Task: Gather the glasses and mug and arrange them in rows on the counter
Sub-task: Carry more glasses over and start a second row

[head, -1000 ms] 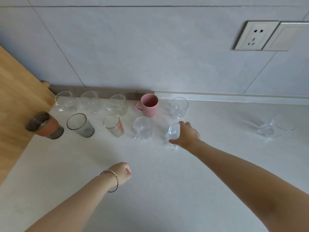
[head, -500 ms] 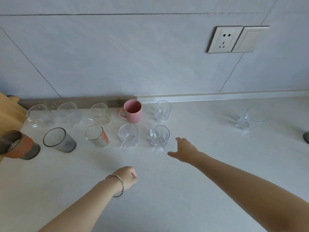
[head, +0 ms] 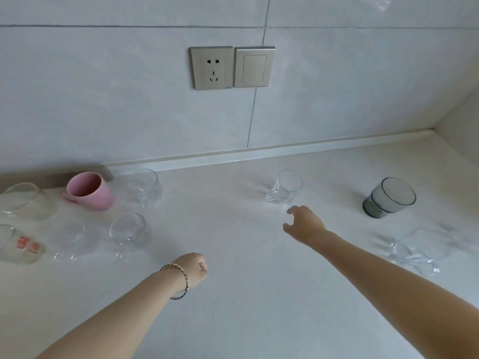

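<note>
Two rows already stand well to the left of the fingers. At the back are the pink ceramic mug [head: 89, 191], a clear rounded glass [head: 145, 187] beside it and another clear glass [head: 24, 200] at the frame edge. In front are a clear stemless glass [head: 129, 229] and a clear glass with red print [head: 19, 246], with a blurred clear one between them.

Three pieces are left out on the white counter [head: 233, 320]. The right hand [head: 304, 224] is spread, its fingers [head: 296, 210] apart and lightly bent, holding nothing. The small clear glass cup with a handle [head: 286, 187] sits just beyond the fingertips, untouched. A smoky grey glass tumbler [head: 388, 198] stands well to their right, and a clear handled glass mug [head: 420, 251] sits nearer the person, too blurred to judge its pose. The left hand [head: 193, 268] is balled into a fist, gripping nothing.

Most of the gathering looks done, with three pieces left to fetch.
</note>
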Demonstrator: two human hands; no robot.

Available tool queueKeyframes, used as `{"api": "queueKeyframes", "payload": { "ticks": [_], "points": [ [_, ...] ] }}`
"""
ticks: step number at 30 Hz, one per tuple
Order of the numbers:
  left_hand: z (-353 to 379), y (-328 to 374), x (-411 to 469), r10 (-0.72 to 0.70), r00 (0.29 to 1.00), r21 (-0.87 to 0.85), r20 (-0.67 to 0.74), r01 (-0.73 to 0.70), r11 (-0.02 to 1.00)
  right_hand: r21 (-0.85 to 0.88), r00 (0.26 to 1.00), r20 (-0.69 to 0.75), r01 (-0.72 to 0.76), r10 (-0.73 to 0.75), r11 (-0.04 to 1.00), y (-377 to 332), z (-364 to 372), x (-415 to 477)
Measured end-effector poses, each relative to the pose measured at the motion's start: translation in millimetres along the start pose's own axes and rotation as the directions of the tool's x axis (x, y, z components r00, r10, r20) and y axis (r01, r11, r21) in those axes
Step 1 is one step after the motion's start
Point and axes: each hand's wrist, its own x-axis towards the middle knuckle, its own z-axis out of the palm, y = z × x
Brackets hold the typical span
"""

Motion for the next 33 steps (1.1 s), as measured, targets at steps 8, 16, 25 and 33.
{"api": "queueKeyframes", "payload": {
  "ticks": [8,16,25,33],
  "points": [
    [15,59,13,-0.155,0.987,-0.067,-0.039,0.153,0.986,0.042,0.985,-0.048,0.169,-0.167,0.985,18,-58,80],
    [17,44,-5,-0.310,0.948,-0.190,-0.068,0.293,0.937,0.040,0.979,-0.015,0.204,-0.203,0.978,12,-48,105],
    [43,-24,-67,-0.427,0.902,-0.336,-0.071,0.381,0.861,-0.185,0.897,0.106,0.441,-0.429,0.878,-41,-18,22],
    [68,-136,-170,-0.468,0.876,-0.395,-0.117,0.391,0.831,-0.166,0.715,0.239,0.697,-0.657,0.698,-173,52,-104]
  ]
}}
